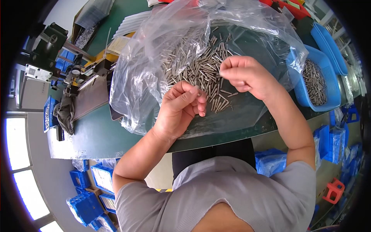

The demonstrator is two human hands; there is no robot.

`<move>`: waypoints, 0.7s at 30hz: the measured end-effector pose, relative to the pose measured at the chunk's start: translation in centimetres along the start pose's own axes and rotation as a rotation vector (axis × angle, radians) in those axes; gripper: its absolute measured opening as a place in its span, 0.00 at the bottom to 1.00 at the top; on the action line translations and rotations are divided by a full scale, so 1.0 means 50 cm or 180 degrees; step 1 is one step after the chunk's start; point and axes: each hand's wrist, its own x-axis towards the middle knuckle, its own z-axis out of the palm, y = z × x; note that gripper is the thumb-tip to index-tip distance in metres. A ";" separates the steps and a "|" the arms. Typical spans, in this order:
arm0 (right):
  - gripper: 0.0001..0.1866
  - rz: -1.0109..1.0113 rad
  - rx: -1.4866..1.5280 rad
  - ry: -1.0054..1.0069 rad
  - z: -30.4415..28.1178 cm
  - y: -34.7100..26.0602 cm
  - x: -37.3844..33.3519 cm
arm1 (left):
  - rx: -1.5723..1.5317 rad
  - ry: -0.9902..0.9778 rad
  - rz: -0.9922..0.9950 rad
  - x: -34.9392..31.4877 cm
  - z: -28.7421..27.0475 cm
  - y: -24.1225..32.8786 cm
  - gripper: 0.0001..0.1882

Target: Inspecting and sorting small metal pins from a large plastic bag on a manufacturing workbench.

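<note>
A loose pile of slim metal pins (208, 69) lies on a clear plastic bag (135, 85) spread over the green table. My left hand (179, 104) is closed at the near left side of the pile, thumb against fingers, with the small end of a metal pin showing between them. Above the right part of the pile, my right hand (247, 75) is closed too, its thumb and index finger pinched together. Whatever lies in that pinch is too small or hidden to name. The two hands are a short way apart.
At the right, a blue plastic basket (299, 91) holds many similar pins, with blue trays (328, 46) behind it. A black bench fixture (50, 38) with a metal plate stands at the left. Blue crates (85, 207) and a red stool (334, 190) are on the floor.
</note>
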 end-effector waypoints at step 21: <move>0.06 -0.1576 -0.5199 0.0520 0.064 0.033 -0.030 | 0.0266 -0.0010 -0.0097 -0.002 0.003 -0.001 0.05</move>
